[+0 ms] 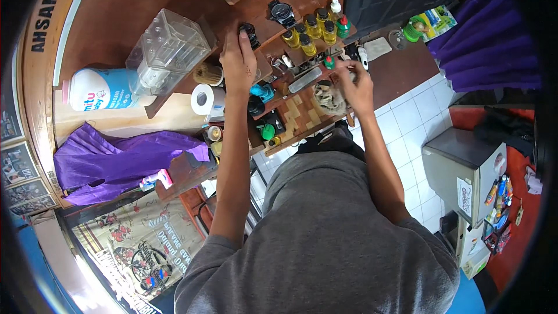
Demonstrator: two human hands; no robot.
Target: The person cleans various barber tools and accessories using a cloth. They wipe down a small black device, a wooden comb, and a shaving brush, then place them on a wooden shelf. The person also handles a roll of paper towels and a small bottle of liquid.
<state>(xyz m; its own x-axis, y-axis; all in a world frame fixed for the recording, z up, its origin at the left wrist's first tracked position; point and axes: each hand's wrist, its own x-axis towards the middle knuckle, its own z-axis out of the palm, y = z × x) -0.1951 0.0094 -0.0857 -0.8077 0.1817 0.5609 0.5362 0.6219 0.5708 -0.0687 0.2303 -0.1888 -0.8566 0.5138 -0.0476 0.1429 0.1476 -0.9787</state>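
My left hand [237,61] reaches up to the wooden shelf, its fingers closed on a black wristwatch [250,35]. A second black wristwatch [282,13] lies on the shelf to the right of it. Over the right end of the workbench is my right hand [357,87], its fingers curled and smeared by motion. Whether it holds anything does not show. Just left of it sits a round container of tan, crumpled material [329,97]. A small green-capped bottle [329,62] stands near its fingertips.
Several small bottles of yellow liquid [311,26] stand on the shelf's right end. At left are a clear plastic box [168,46], a toilet roll [207,100] and a white-and-blue pack [102,89]. The workbench has a patterned wooden top [296,111]. A grey cabinet [465,163] stands at right.
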